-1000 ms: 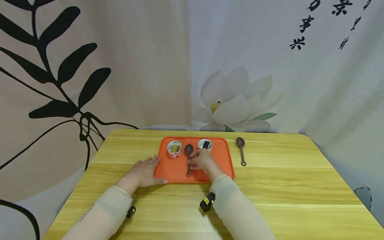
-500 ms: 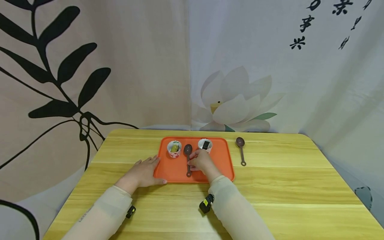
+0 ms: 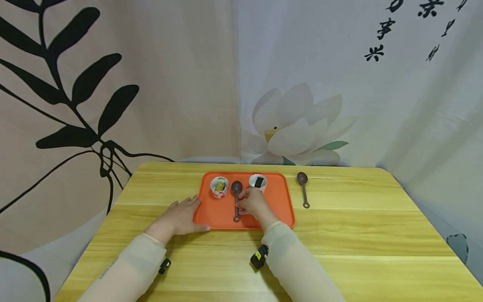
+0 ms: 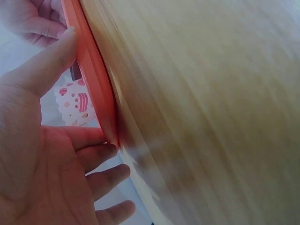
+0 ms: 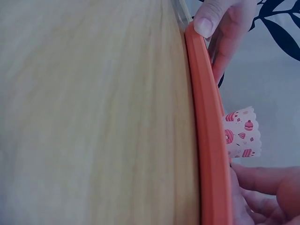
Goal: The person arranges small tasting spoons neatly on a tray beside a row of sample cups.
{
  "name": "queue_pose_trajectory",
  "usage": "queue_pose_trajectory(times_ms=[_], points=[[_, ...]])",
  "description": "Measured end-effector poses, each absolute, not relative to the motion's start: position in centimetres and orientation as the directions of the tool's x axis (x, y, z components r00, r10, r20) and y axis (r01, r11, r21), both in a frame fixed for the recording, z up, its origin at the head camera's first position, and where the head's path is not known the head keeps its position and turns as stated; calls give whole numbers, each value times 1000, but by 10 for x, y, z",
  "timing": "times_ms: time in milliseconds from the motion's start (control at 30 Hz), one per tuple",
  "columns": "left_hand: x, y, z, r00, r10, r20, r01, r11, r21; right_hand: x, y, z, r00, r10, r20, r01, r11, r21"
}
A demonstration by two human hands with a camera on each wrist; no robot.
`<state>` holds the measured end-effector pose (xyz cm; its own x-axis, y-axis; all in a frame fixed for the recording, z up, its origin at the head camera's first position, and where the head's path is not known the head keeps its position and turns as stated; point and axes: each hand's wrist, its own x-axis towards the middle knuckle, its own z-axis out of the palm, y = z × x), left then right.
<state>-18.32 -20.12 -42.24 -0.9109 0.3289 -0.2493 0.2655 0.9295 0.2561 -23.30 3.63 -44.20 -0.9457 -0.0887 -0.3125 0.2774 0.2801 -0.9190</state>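
Observation:
An orange tray (image 3: 277, 205) lies on the wooden table. My left hand (image 3: 185, 216) rests at its left front corner, fingers fairly straight along the left side and thumb on the front edge. A brown spoon (image 3: 236, 187) lies lengthwise on the tray, bowl away from me. My right hand (image 3: 255, 205) pinches its handle from the right; the tray rim (image 5: 211, 136) covers the fingertips in the right wrist view. Left of the spoon stands a patterned paper cup (image 3: 219, 193) with something yellow-green inside. A second paper cup (image 3: 252, 181), behind my right hand, has a dark piece in it.
Another brown spoon (image 3: 303, 191) lies on the table (image 3: 358, 235), to the right of the tray. A printed curtain (image 3: 188, 84) hangs behind the table's far edge.
The spoon's handle end has shifted very slightly to the left on the tray, with my right hand at it. My left hand and the cups have stayed in place.

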Motion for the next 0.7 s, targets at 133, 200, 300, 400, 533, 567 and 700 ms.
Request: queue_pose_trajectory(times_ms=[133, 200, 300, 400, 533, 567, 700], points=[[-183, -201, -422, -908, 330, -257, 265, 930, 256, -233, 36, -443, -946, -80, -314, 281, 277, -919], [-183, -201, -422, -908, 328, -260, 263, 930, 257, -233, 36, -443, -946, -76, -316, 285, 273, -919], [-182, -201, -422, -908, 328, -260, 262, 930, 258, -234, 35, -444, -947, -75, -313, 283, 272, -920], [-182, -200, -421, -909, 325, -260, 259, 931, 257, -234, 35, -444, -945, -74, -319, 288, 274, -917], [-182, -200, -421, -909, 323, -264, 257, 932, 256, -235, 35, -443, -945, -74, -320, 289, 277, -916], [-182, -200, -421, -909, 322, -264, 257, 932, 255, -235, 35, -443, -945, -74, -319, 288, 278, -916], [-182, -200, -421, -910, 323, -261, 258, 932, 254, -235, 36, -445, -946, -71, -315, 285, 279, -917]])
